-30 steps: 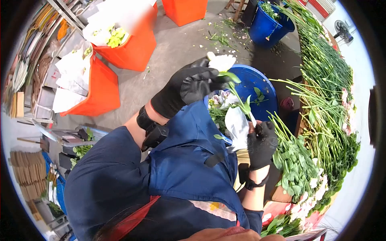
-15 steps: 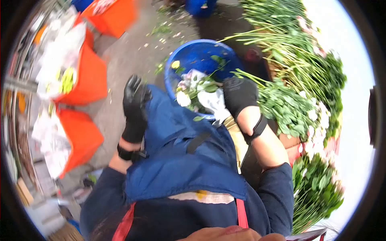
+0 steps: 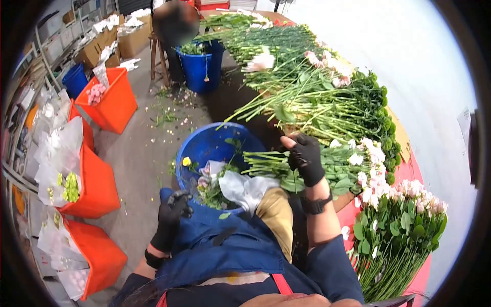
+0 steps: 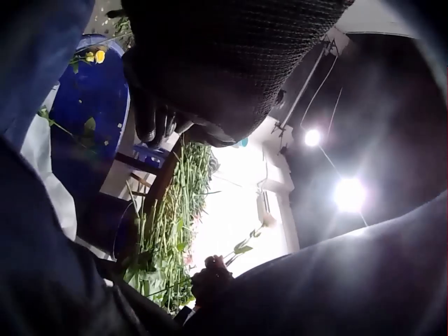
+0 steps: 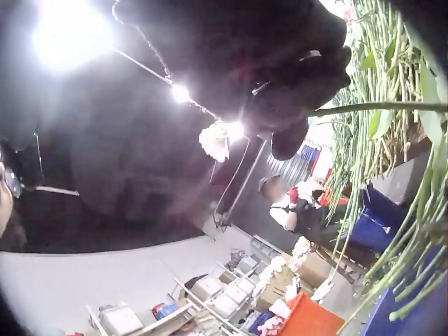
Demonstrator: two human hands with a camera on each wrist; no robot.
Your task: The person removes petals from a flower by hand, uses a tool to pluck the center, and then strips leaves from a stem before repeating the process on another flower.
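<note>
Gloved in black, my left hand hangs by the apron left of the blue bucket, fingers loosely bent and holding nothing; its fingers show in the left wrist view. My right hand is over the table's near edge, above cut stems, and grips the stem of a pale flower. That flower's head stands beyond the hand in the left wrist view; the stem and bloom show on opposite sides of the hand in the right wrist view. The fingertips' exact hold is hidden in shadow.
Bundles of flowers and leafy stems cover the curved table on the right. Orange bins with wrapped flowers line the left. Another blue bucket stands ahead, near a person. White wrapping hangs over the near bucket's rim.
My left hand has left the white flower and dropped to the apron's left side. My right hand has moved from the bucket's edge out over the table, with the stem. The head view has swung.
</note>
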